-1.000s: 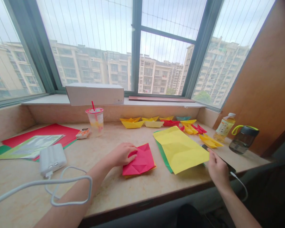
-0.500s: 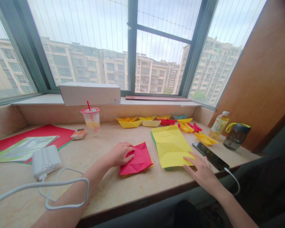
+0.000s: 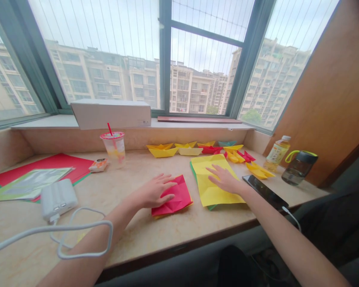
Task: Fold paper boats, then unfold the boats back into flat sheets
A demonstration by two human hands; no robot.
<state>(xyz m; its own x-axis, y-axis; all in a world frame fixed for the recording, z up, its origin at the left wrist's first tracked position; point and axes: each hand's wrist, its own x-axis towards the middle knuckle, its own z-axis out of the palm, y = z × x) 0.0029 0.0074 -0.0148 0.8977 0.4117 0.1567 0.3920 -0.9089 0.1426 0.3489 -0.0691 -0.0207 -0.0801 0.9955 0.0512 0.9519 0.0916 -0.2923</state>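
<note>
My left hand (image 3: 157,192) is open, its fingers spread over the left part of a creased red paper square (image 3: 181,195). Yellow paper shows under the edge of that square. To the right, my right hand (image 3: 224,179) lies open and flat over a larger creased yellow sheet (image 3: 208,195). Green paper (image 3: 193,170) peeks out beneath the yellow sheet at its left side and bottom. Behind the sheets stand several folded paper boats, among them a yellow boat (image 3: 162,151), a red boat (image 3: 209,150) and a teal boat (image 3: 227,143).
A phone (image 3: 265,191) on a cable lies right of the yellow sheet, near a drink bottle (image 3: 277,154) and a dark water bottle (image 3: 299,169). At left are a lidded cup (image 3: 115,149), a small packet (image 3: 98,165), red paper (image 3: 56,162) and a white power bank (image 3: 59,199) with a looping cable.
My right hand has moved from the yellow sheet's lower right corner up and left onto its middle. My left hand's fingers have spread and lifted slightly over the red square.
</note>
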